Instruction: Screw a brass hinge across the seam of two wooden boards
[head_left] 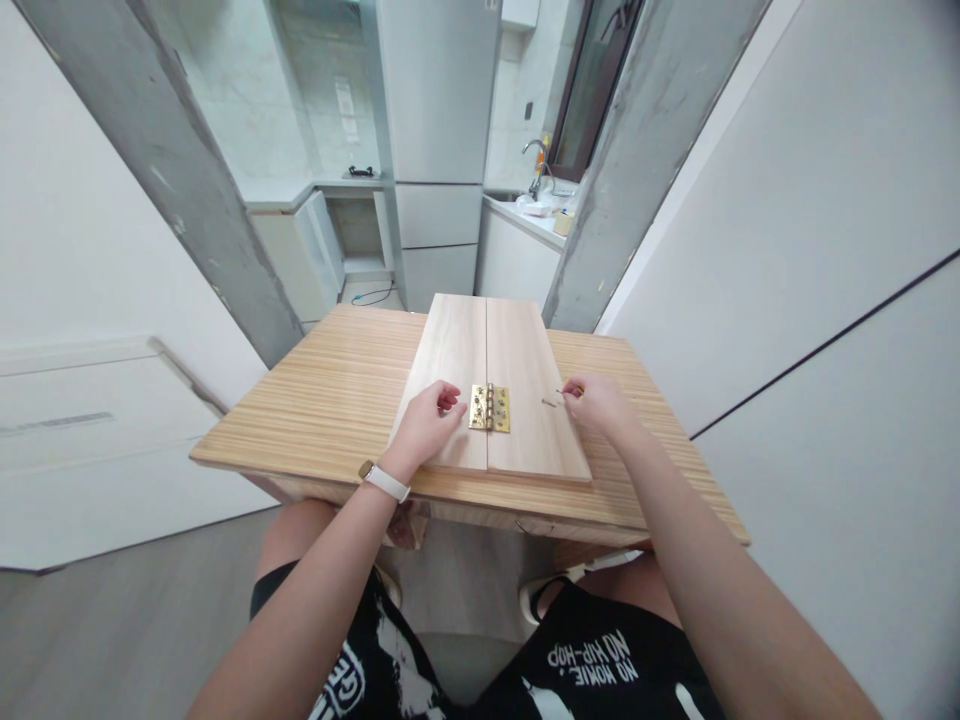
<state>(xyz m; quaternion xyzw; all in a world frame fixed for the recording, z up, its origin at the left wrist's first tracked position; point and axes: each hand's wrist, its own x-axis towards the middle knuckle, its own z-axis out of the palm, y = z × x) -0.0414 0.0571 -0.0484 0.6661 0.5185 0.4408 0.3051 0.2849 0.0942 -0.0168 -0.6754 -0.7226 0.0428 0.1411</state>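
Two pale wooden boards [517, 350] lie side by side on a striped wooden table [330, 400]. A brass hinge [490, 408] straddles the seam between them. My left hand [429, 420] rests on the left board just left of the hinge, fingers curled and holding nothing. My right hand [598, 402] sits at the right board's edge, fingertips pinched on a small thin tool [570, 391] with a yellow tip. A small screw [549, 403] lies on the right board beside that hand.
A fridge [439, 150] stands beyond the table, with a counter and sink [536, 205] to its right. Grey pillars [172, 170] flank the opening. A white wall [810, 250] runs close along the right. My knees are under the table's near edge.
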